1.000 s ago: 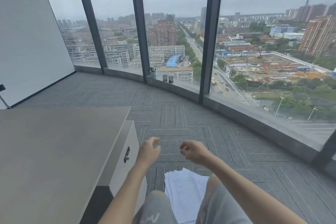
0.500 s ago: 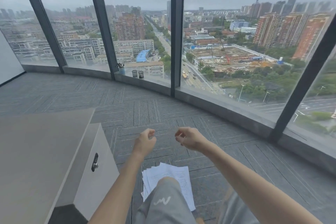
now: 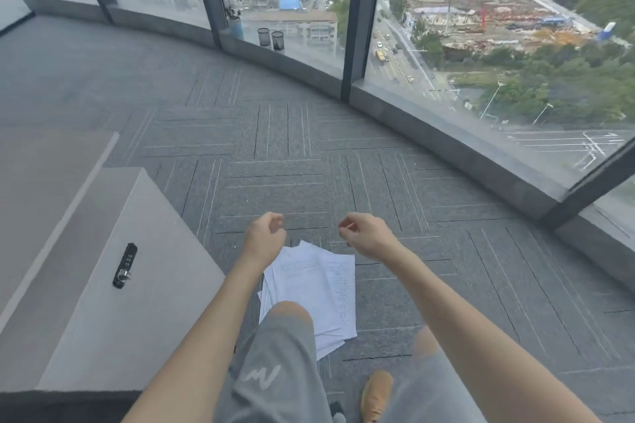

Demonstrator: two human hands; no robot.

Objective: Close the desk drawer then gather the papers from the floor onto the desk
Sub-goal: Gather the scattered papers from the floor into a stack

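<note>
The carpeted floor is taking up most of the view, running out to the curved window wall on the far side. At the left, the bench is showing only its near right corner, bare as far as the frame reaches. Against that corner the drawer front is lying flush under the bench edge, with no gap showing, so the first half of the task is looking finished. Its black combination lock is sitting near the upper part of the front.

The papers are lying in a loose, fanned stack on the floor just to the right of the drawer unit, partly hidden by the person's knee. None appears to be lifted yet; the gathering is looking wholly undone.

Both hands are hovering above the stack's far end, apart from it. The left hand is loosely curled, its fingers holding nothing. The right hand is likewise half-curled and empty. What is remaining, by my judgement: squaring the sheets together, picking them up, and setting them on the bench.
</note>
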